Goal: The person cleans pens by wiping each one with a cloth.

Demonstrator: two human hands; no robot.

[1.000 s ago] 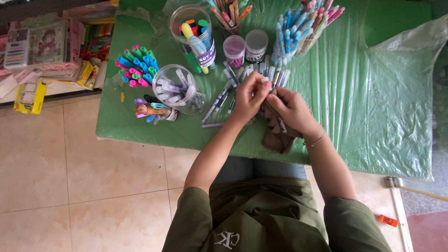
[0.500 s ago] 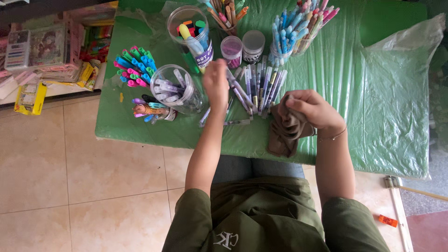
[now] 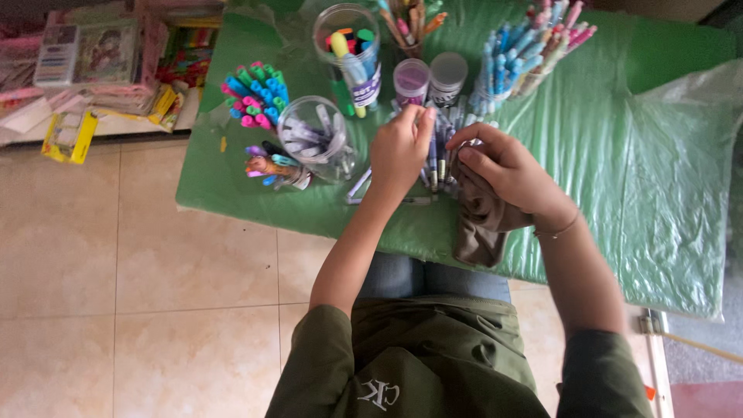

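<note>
Since a moment ago, both hands have drawn together: left hand (image 3: 401,151) pinches a pen from the loose pens (image 3: 435,155) on the green bench (image 3: 619,155); right hand (image 3: 507,166) clutches a brown cloth (image 3: 480,220). Wiping seems underway. Clear jar (image 3: 316,139) nearby; yellow packet (image 3: 70,137) far left.

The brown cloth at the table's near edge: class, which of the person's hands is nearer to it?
Right. The right hand rests on the brown cloth, gripping its top. The left hand is off to the cloth's left, over the loose pens, not touching it.
</note>
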